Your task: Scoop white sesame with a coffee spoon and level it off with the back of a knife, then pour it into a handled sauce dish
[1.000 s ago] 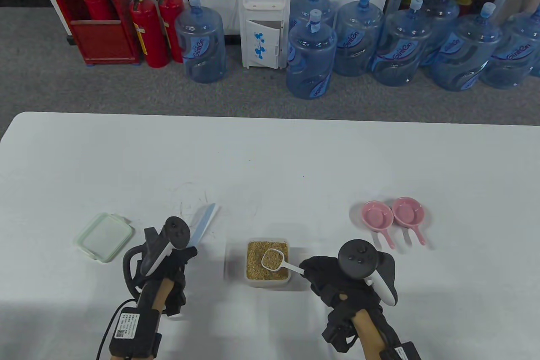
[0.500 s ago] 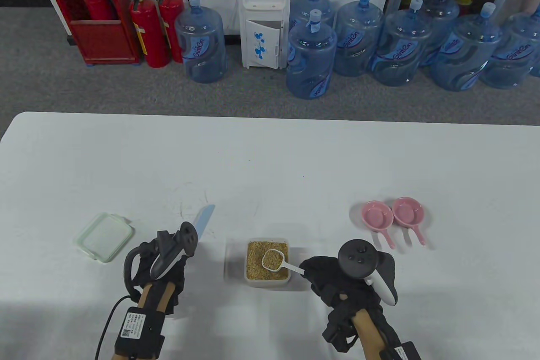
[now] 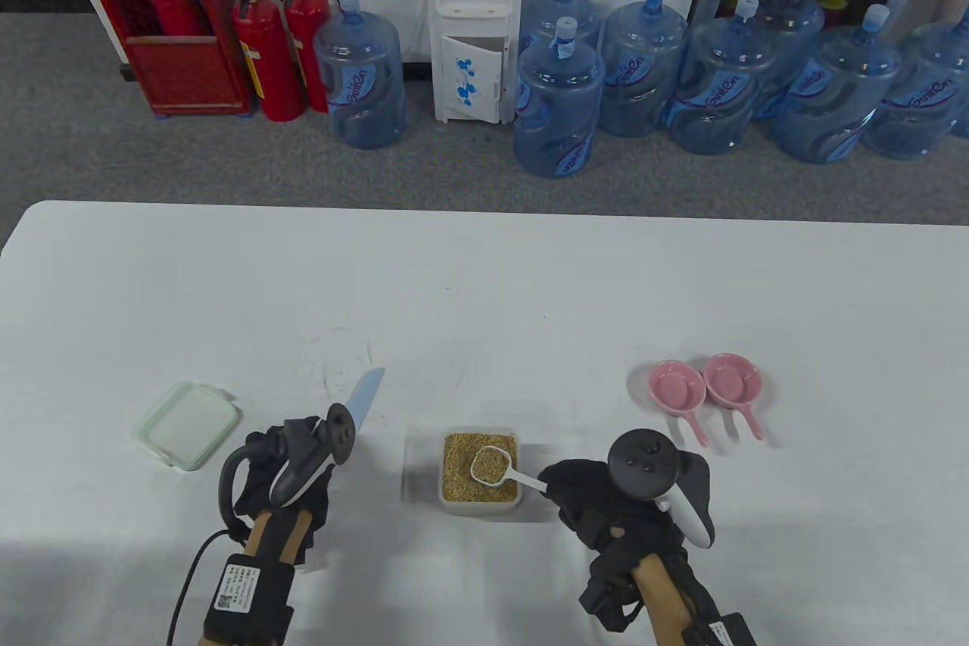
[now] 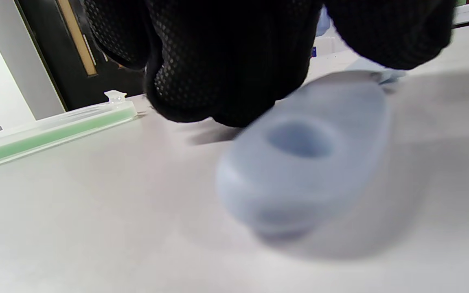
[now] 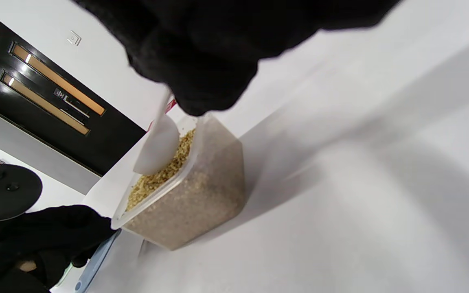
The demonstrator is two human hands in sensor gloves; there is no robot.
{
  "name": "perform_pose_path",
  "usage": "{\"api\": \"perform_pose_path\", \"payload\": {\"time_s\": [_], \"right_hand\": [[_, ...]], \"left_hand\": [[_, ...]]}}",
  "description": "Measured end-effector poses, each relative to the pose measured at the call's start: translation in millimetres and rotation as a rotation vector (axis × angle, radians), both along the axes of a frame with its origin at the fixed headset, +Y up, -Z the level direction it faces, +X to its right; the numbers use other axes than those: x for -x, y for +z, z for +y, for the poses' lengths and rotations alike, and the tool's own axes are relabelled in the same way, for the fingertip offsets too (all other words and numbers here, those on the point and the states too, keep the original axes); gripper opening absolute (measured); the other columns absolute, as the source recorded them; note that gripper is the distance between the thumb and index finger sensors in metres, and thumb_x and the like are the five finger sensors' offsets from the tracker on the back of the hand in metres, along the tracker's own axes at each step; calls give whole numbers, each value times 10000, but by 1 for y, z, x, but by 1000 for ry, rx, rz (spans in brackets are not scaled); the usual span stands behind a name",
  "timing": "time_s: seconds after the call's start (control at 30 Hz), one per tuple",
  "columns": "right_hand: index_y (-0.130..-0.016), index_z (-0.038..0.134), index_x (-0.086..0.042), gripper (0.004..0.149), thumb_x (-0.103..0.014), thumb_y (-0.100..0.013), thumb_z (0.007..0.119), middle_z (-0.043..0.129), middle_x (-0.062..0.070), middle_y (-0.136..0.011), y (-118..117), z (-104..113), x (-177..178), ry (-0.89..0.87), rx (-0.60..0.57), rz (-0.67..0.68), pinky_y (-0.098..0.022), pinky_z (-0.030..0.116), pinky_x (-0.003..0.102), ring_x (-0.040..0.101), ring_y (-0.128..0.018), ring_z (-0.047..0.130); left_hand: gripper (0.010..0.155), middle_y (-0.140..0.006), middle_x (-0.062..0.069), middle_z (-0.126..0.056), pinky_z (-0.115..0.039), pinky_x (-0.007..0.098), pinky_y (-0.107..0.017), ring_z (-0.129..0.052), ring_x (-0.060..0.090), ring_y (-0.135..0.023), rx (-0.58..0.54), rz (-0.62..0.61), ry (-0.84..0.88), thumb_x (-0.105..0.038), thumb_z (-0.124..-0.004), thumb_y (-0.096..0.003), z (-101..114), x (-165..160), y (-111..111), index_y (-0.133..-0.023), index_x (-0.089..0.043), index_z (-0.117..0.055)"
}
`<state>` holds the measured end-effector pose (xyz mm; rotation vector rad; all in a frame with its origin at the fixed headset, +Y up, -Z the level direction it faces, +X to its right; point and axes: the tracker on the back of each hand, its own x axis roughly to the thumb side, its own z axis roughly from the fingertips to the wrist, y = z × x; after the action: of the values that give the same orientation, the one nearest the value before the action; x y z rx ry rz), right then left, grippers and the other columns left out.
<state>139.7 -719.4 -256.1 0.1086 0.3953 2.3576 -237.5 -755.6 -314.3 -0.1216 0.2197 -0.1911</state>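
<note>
Right hand (image 3: 598, 502) is pinching the white plastic coffee spoon (image 3: 492, 466), heaped, over the clear sesame tub (image 3: 480, 478) at lower centre. Left hand (image 3: 284, 475) is closing on the pale-blue knife (image 3: 363, 397); grip unclear. Best holding the spoon level.

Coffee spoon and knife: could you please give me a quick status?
Right hand holds coffee spoon, heaped, over sesame container. Left hand on knife handle. Sauce dishes unobstructed.

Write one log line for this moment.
right hand: holds spoon over sesame box | left hand: grasping knife | dishes: empty
</note>
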Motion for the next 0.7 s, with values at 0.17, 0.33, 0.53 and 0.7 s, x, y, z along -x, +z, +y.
{"api": "perform_pose_path", "payload": {"time_s": [0.17, 0.33, 0.53, 0.7], "right_hand": [[-936, 868, -129, 411, -310, -596, 724, 991, 56, -487, 0, 0, 0, -4, -1, -1, -164, 827, 303, 60, -165, 889], [-937, 866, -133, 409, -311, -597, 724, 991, 54, -487, 0, 0, -1, -7, -2, -1, -164, 827, 303, 60, -167, 889], [-938, 865, -133, 410, -312, -597, 723, 990, 53, -490, 0, 0, -1, -16, -4, -3, -166, 828, 303, 59, -168, 889], [-939, 863, -133, 411, -314, -597, 722, 990, 52, -491, 0, 0, -2, -25, -3, -6, -167, 828, 302, 59, -170, 890]], "left_hand": [[575, -837, 13, -954, -671, 548, -743, -1009, 235, -710, -100, -30, 76, -599, -712, -482, 22, -5, 9, -925, -246, -812], [611, -1042, 7, -835, -644, 567, -764, -902, 305, -948, -315, -115, 173, -577, -633, -522, 45, -13, 24, -1048, -278, -714], [771, -1270, 50, -396, -476, 596, -829, -397, 412, -1191, -280, -217, 251, -638, -559, -495, 44, -17, 30, -1181, -333, -385], [825, -1268, 50, -230, -386, 590, -838, -192, 435, -1150, -187, -247, 325, -685, -517, -471, 35, -17, 27, -1185, -352, -273]]}}
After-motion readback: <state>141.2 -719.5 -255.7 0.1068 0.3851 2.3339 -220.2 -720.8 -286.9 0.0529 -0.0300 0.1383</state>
